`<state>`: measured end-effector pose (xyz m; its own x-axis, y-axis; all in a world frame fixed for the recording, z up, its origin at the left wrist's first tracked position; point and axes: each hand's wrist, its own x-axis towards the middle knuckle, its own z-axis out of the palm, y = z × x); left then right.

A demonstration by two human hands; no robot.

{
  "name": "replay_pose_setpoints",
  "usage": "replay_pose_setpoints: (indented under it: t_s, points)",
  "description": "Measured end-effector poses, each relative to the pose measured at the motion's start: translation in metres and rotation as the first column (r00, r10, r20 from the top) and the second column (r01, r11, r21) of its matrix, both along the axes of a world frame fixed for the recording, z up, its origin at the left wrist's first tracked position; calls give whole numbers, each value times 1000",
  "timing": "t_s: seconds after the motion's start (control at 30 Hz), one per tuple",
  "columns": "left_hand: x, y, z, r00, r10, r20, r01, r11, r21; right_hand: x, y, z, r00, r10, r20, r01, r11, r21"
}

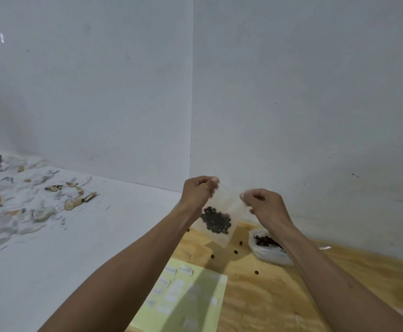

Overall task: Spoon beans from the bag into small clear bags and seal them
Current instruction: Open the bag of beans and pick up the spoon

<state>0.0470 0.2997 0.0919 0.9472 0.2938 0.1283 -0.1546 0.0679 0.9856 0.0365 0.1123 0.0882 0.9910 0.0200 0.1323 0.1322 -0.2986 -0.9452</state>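
Dark brown beans (216,222) in a clear bag (222,212), pale yellow sheet (195,295), light wood table (267,295), white walls (99,92).

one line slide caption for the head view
Both hands, left and right, pinch the top of a small clear bag of beans above the wooden table.

Upheld clear bag (219,212), dark beans (216,222) inside

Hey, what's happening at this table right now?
A person is holding up a small clear plastic bag by its top edge, pinched between the left hand and right hand. A clump of dark beans sits inside it. Below, an open white plastic bag of beans rests on the wooden table, with loose beans scattered nearby and a yellow label sheet in front.
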Motion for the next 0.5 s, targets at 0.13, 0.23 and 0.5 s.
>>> replay_pose_setpoints:
  t_s: [0.13,0.23,0.5]
  points:
    - [10,10,0,999,-31,43,32,999,-22,8,10,-12,990,121,-78,-113,989,100]
    - [19,27,-12,993,-103,-64,112,980,164,23,18,-22,998,28,-57,-20,992,126]
    - [53,68,-58,996,53,-79,-11,891,454,69,67,-56,995,-50,-85,48,999,-18]
